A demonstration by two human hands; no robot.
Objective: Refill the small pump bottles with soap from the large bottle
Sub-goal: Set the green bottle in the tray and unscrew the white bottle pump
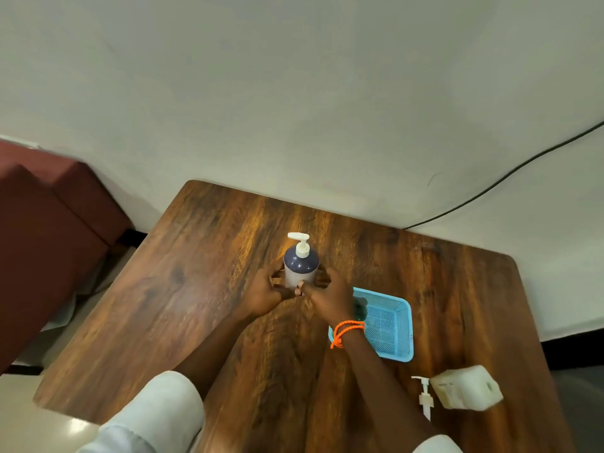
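Nearest the body: two rolled white sleeves [157, 416] at the near edge of the wooden table [202, 263]. Near right corner: a loose white pump head [425, 397] lying flat, just beside a white block-shaped container [465, 391] that sits close to the right edge. Past these, a light blue mesh basket [392, 325], partly under the right forearm, which carries an orange wrist cord [346, 331]; a dark item lies in the basket's far left corner, too hidden to tell.

Table centre: a pump bottle [300, 268], upright, dark shoulder, pale body, white pump on top. Left hand [266, 294] curls round its left side, right hand [327, 295] round its right side; thumbs meet at the front, fingers clamped on the bottle.

Bare wood lies left of the bottle and behind it to the far edge. The far edge meets a pale wall [294, 93]. A black cable [510, 171] runs down the wall at right. Dark red seat [49, 223] off the left edge.
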